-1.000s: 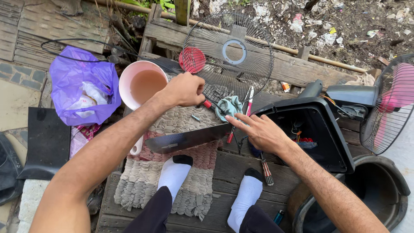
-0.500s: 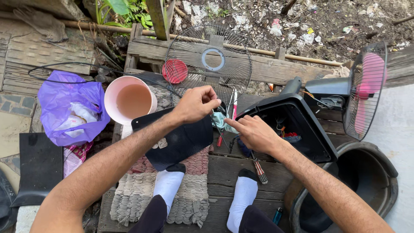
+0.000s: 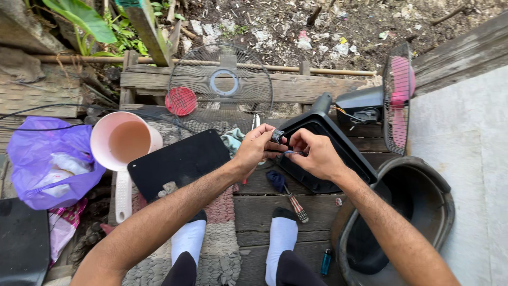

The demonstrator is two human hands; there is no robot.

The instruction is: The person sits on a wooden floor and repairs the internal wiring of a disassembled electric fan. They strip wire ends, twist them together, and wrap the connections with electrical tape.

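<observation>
1. Far left, a purple plastic bag (image 3: 45, 161) lies crumpled beside a pink dipper (image 3: 125, 143) with a long pale handle; neither is touched.
2. Next right, a flat black panel (image 3: 180, 163) rests on a woven mat (image 3: 219, 238), with a bare fan grille (image 3: 219, 87) propped against the wooden rail at the far side.
3. At centre, the left hand (image 3: 256, 150) pinches a small dark part (image 3: 277, 136) between thumb and forefinger, held up over the plank floor, between the panel and the fan base.
4. Just beside it, the right hand (image 3: 312, 153) grips the other end of the work, a thin bluish wire (image 3: 292, 152) caught in its fingertips; the two hands are almost touching.
5. Beneath them lie a screwdriver (image 3: 290, 197) and the black fan base (image 3: 328, 153), upturned and open.
6. Right, the pink-bladed fan head (image 3: 399, 98) stands on edge above a dark basin (image 3: 407, 222).
7. The step in hand looks like fine work on the fan's wiring. Any next move would call for steady fingertips and a firm pinch, since the pieces are tiny.
</observation>
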